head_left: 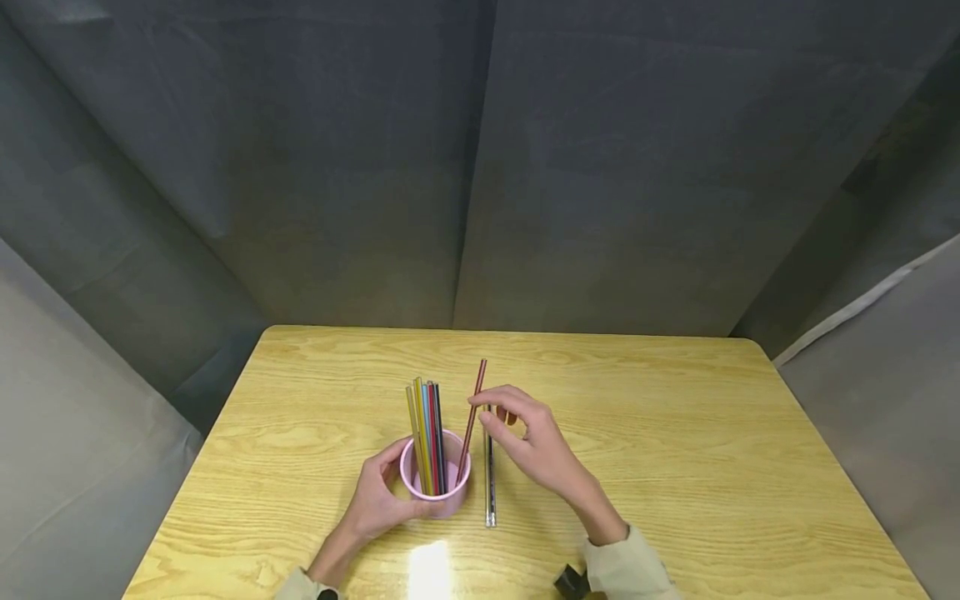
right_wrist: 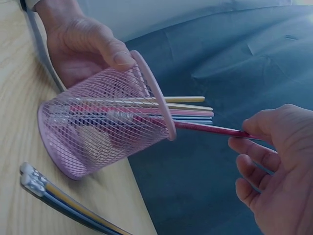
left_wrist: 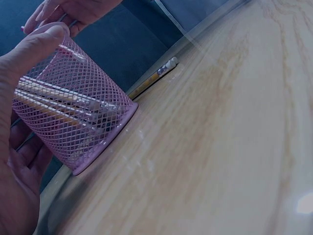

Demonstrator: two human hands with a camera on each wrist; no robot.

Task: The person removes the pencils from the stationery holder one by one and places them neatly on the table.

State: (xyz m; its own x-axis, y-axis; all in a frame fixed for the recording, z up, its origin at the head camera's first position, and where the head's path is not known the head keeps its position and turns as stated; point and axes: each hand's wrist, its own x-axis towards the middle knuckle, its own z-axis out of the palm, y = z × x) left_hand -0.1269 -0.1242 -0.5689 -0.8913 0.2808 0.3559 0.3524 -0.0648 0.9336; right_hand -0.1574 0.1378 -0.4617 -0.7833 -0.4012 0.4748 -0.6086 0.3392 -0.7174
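My left hand (head_left: 375, 500) grips a pink mesh pencil cup (head_left: 452, 506), its thumb across the near side by the rim. The cup stands upright on the table with several pencils (head_left: 426, 437) leaning inside, in yellow, light blue, red and black. Between thumb and fingertips, my right hand (head_left: 546, 450) pinches a dark red pencil (right_wrist: 210, 129) by its upper part. That pencil slants, its lower end inside the cup on the right side. Just right of the cup, a black pencil (head_left: 491, 479) and a yellow pencil (left_wrist: 151, 81) lie side by side on the tabletop, white erasers toward me.
The wood-grain table (head_left: 675, 433) extends to both sides and behind the cup. Dark grey curtains (head_left: 360, 167) hang past its far edge, with lighter cloth at left and right. A small black object (head_left: 572, 582) shows beside the right sleeve.
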